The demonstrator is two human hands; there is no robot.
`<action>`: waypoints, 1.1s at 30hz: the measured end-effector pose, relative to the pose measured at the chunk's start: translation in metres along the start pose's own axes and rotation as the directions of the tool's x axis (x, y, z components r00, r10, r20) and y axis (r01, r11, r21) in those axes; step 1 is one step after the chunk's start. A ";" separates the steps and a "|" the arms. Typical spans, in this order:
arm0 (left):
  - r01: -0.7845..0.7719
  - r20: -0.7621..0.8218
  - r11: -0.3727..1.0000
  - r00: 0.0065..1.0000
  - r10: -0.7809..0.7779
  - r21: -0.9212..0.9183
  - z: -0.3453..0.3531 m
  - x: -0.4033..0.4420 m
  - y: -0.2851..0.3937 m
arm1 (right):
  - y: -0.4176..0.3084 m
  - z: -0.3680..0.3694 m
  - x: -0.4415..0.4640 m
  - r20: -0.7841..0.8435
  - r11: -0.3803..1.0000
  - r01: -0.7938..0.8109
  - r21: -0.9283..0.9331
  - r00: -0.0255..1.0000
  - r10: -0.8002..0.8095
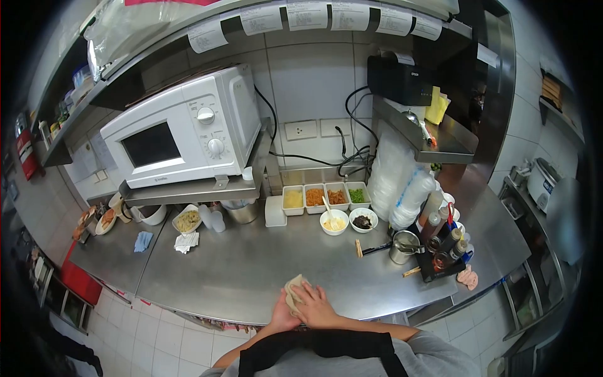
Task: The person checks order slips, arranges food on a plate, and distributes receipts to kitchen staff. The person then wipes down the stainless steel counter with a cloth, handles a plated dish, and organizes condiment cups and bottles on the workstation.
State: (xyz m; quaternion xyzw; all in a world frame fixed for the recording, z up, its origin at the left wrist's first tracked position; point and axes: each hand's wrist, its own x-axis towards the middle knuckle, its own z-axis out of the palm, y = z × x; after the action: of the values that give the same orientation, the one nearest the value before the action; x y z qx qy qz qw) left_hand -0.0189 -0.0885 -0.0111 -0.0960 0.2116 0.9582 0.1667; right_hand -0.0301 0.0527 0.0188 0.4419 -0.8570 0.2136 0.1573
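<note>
A folded beige cloth (pixel 293 290) is between my two hands at the front edge of the steel counter (pixel 251 270). My left hand (pixel 284 316) grips it from the left and below, with most of its fingers hidden behind the cloth. Across its right side lies my right hand (pixel 317 310), fingers slightly apart and pressed onto the fabric. Both hands are close together, just in front of my dark apron (pixel 314 344).
Along the back stand small tubs of toppings (pixel 315 196), a white bowl with a spoon (pixel 334 224) and a bowl of dark food (pixel 362 220). At right are a metal cup (pixel 403 247) and a sauce-bottle caddy (pixel 440 267). A microwave (pixel 182 129) sits on a raised shelf.
</note>
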 end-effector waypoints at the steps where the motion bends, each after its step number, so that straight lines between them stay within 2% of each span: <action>1: -0.012 -0.016 1.000 1.000 0.012 0.014 -0.003 0.002 -0.004 | 0.001 -0.002 0.000 0.013 1.000 0.021 0.009 1.000 -0.021; 3: -0.032 -0.045 0.999 0.998 0.034 0.042 -0.003 0.007 -0.011 | 0.006 -0.010 -0.002 0.040 0.998 0.059 0.024 0.997 -0.060; 6: -0.023 -0.043 0.979 0.999 0.032 0.204 -0.002 0.007 -0.015 | 0.011 -0.009 -0.006 -0.095 0.986 0.056 0.159 0.995 -0.041; 9: -0.075 -0.066 0.915 0.992 0.110 0.396 0.026 -0.013 -0.015 | 0.007 -0.003 -0.008 -0.117 0.973 -0.026 0.228 0.992 0.054; 12: -0.277 -0.014 0.697 0.925 0.380 0.661 -0.009 0.002 -0.005 | 0.007 0.006 -0.009 -0.134 0.816 -0.200 0.542 0.938 0.319; 13: -0.316 0.053 0.623 0.914 0.403 0.715 0.000 -0.004 0.004 | 0.012 0.014 -0.010 -0.006 0.548 -0.305 0.779 0.870 0.493; 14: -0.356 0.121 0.544 0.899 0.420 0.760 0.012 -0.009 0.016 | 0.022 0.025 -0.009 0.173 0.205 -0.360 0.910 0.780 0.602; 15: -0.395 0.189 0.460 0.882 0.431 0.795 0.030 -0.015 0.027 | 0.029 0.031 -0.008 0.378 -0.166 -0.358 0.919 0.679 0.630; 16: -0.462 0.393 0.030 0.784 0.481 0.886 0.050 -0.021 0.037 | 0.026 0.018 -0.003 0.483 -0.415 -0.291 0.862 0.722 0.496; 17: -0.436 0.586 -0.402 0.685 0.432 0.805 0.071 -0.028 0.046 | 0.021 -0.006 0.006 0.549 -0.640 -0.242 0.729 0.766 0.336; 18: -0.316 0.735 -0.755 0.605 0.306 0.574 0.088 -0.039 0.053 | 0.016 -0.017 0.013 0.572 -0.818 -0.218 0.532 0.805 0.157; 19: -0.302 0.682 -0.699 0.638 0.357 0.648 0.102 -0.049 0.051 | 0.016 -0.010 0.016 0.556 -0.837 -0.232 0.496 0.825 0.100; 20: -0.264 0.463 -0.504 0.825 0.325 0.823 0.097 -0.047 0.050 | 0.020 0.008 0.012 0.554 -0.870 -0.208 0.447 0.828 0.087; 21: -0.165 0.232 -0.290 0.949 0.213 0.943 0.086 -0.041 0.049 | 0.027 0.032 0.005 0.550 -0.901 -0.178 0.397 0.832 0.078; 22: -0.013 0.016 -0.083 0.999 0.034 0.996 0.072 -0.033 0.047 | 0.029 0.045 0.002 0.545 -0.928 -0.141 0.344 0.835 0.075; 23: -0.086 0.101 -0.165 0.991 0.087 0.983 0.048 -0.022 0.038 | 0.022 0.044 0.011 0.551 -0.950 -0.110 0.293 0.831 0.074; 25: -0.202 0.269 -0.340 0.949 0.163 0.918 -0.001 -0.007 0.016 | 0.029 0.073 0.002 0.653 -0.837 -0.233 0.496 0.735 0.183; 26: -0.234 0.273 -0.247 0.952 0.137 0.940 -0.004 -0.013 0.018 | 0.030 0.086 -0.002 0.684 -0.760 -0.301 0.576 0.687 0.246; 28: -0.300 0.304 -0.057 0.948 0.092 0.952 -0.005 -0.018 0.025 | 0.025 0.078 0.005 0.545 -0.541 -0.268 0.797 0.704 0.454; 29: -0.245 0.199 0.231 0.958 0.205 0.942 -0.006 -0.018 0.030 | 0.021 0.069 0.011 0.448 -0.405 -0.247 0.880 0.710 0.543; 30: -0.201 0.064 0.504 0.959 0.276 0.840 -0.008 -0.020 0.035 | 0.018 0.063 0.018 0.336 -0.162 -0.297 0.941 0.760 0.557; 31: -0.171 -0.086 0.734 0.950 0.299 0.657 -0.005 -0.024 0.041 | 0.015 0.057 0.028 0.225 0.090 -0.321 0.943 0.811 0.540; 32: -0.166 -0.137 0.864 0.956 0.259 0.475 -0.001 -0.029 0.049 | 0.013 0.047 0.040 0.121 0.338 -0.317 0.886 0.862 0.493; 33: -0.157 -0.178 0.951 0.962 0.209 0.268 0.016 -0.039 0.060 | 0.002 0.016 0.054 0.128 0.572 -0.294 0.765 0.941 0.312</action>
State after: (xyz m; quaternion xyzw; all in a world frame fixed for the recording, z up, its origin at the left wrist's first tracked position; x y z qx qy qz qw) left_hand -0.0063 -0.1442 0.0356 -0.1517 0.3555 0.9200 0.0652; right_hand -0.0639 0.0083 0.0292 0.3107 -0.7419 0.5890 -0.0779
